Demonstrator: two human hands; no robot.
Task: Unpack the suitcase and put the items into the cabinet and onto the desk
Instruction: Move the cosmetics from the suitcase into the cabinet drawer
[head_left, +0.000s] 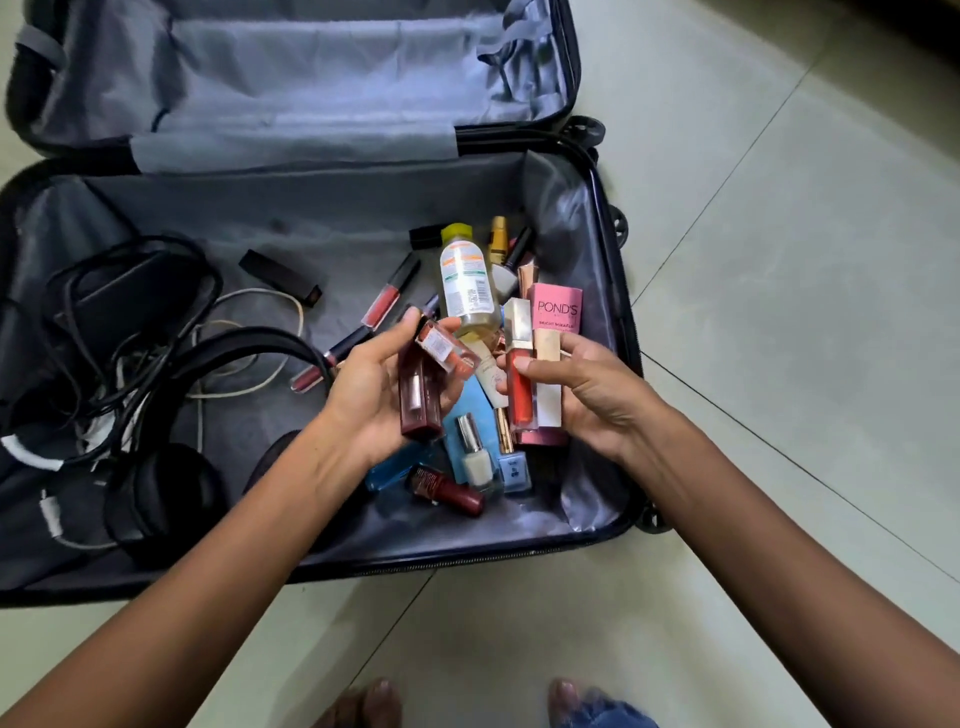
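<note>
In the near half of the open suitcase (322, 218), which lay flat on the tiled floor (779, 260), I had both hands down over the heap of cosmetics crowded against its right wall. My left hand (374, 384) was turned palm up with its fingers curled round a dark red box (415, 400), and a small orange-labelled bottle (447, 351) was pinched between thumb and fingertips above it. I judged that cupped palm was meant to take several small pieces in one load. My right hand (587, 400) gripped a red gloss tube (518, 384) and a beige carton (549, 384) side by side. The pink Pond's box (557, 309) stood up behind them, though I could not tell from my feed whether the fingers closed on it too. A clear bottle with a yellow cap (465, 280) lay across the heap between the hands, seemingly resting there, not held. Loose in the lining below were a white nail polish (475, 457), a blue nail polish (511, 467) and a dark red bottle (447, 491). Slim lip tubes (389, 291) and a black lipstick case (283, 278) lay further left. Tangled cables (130, 291) and black headphones (166, 493) filled the left side, well apart from the cosmetics. The far half (311, 78) showed only its grey lining. Neither cabinet nor desk was in view, so I took this as the gathering step, with most of the unpacking not yet done. Two full hands of slick little containers risked a drop on the way up.
</note>
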